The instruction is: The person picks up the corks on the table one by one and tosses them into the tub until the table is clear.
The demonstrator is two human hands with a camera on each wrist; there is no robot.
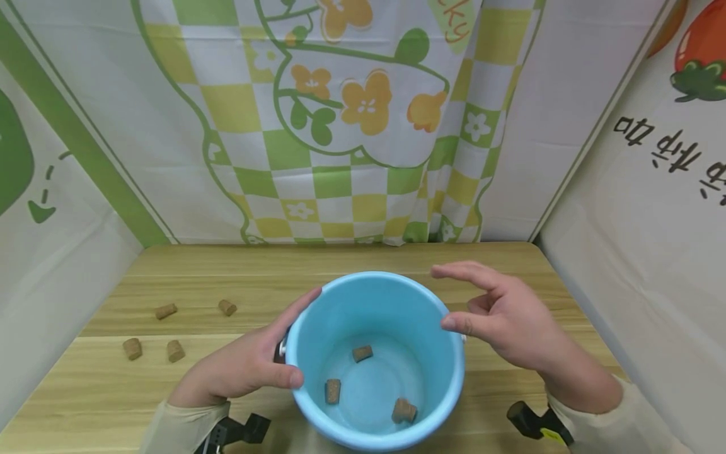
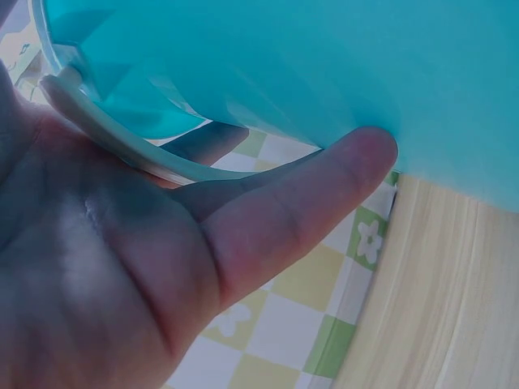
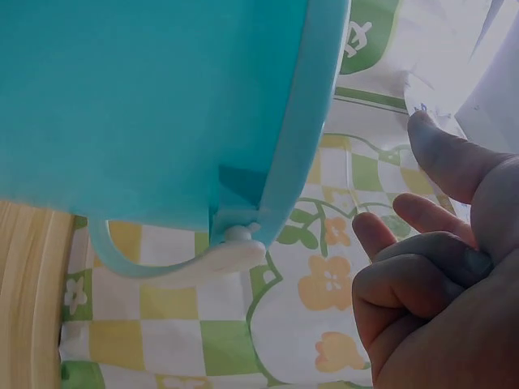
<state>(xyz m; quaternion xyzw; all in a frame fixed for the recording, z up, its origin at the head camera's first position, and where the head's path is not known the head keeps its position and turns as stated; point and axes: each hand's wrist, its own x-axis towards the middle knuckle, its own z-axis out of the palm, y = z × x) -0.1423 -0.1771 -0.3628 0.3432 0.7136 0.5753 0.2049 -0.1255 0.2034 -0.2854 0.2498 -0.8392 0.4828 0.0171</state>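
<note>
A light blue bucket point(image 1: 374, 280) stands on the table, with a cork point(image 1: 362, 353), a second cork point(image 1: 333, 391) and a third cork point(image 1: 404, 411) on its floor. Against the bucket's left side rests my left hand point(image 1: 244, 362), thumb at the rim and fingers straight along the outer wall. The left wrist view shows a fingertip point(image 2: 369, 150) touching that wall beside the pale handle point(image 2: 122, 142). To the right of the bucket my right hand point(image 1: 510, 321) is raised, holding nothing. Its thumb and index finger are spread, other fingers bent; the right wrist view shows it apart from the bucket.
On the wooden table point(image 1: 272, 271) left of the bucket lie several more corks, among them a far-left cork point(image 1: 132, 349) and a back cork point(image 1: 227, 307). A checked, flower-printed cloth point(image 1: 329, 183) hangs behind the table. White printed panels flank both sides.
</note>
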